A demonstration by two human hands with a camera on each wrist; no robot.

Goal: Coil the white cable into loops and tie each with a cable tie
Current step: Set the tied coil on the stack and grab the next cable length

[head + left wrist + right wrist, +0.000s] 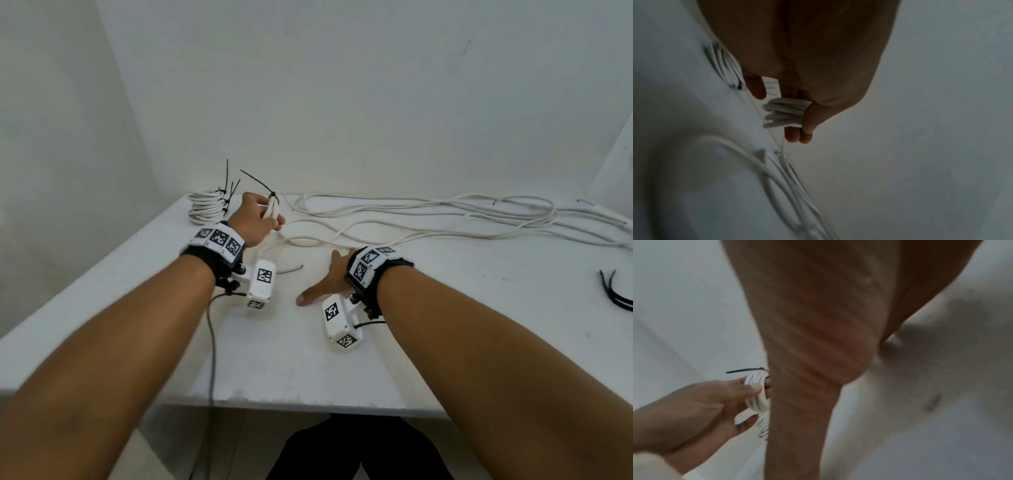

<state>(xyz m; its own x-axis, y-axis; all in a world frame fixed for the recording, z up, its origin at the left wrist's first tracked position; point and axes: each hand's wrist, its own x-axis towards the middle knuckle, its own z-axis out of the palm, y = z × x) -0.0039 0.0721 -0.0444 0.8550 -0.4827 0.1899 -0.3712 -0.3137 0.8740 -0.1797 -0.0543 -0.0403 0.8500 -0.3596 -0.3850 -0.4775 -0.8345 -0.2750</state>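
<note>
My left hand (257, 219) grips a small coil of white cable (271, 209), raised a little above the table near the back. A black cable tie (263, 186) is cinched round the coil's top and its tail sticks up to the left. In the left wrist view the thumb and fingers (807, 123) pinch the coil (785, 115). My right hand (320, 277) lies flat on the table (274, 359) with the thumb stretched out, holding nothing. The right wrist view shows the held coil (756, 394) and the cable tie (748, 369) beyond my right hand's thumb (807, 353).
Tied white coils (207, 205) with black tie tails sit at the back left. Loose white cable (445, 216) sprawls from the held coil across the back to the right edge. Spare black cable ties (613, 291) lie at the far right. A short grey cable end (291, 269) lies between my hands.
</note>
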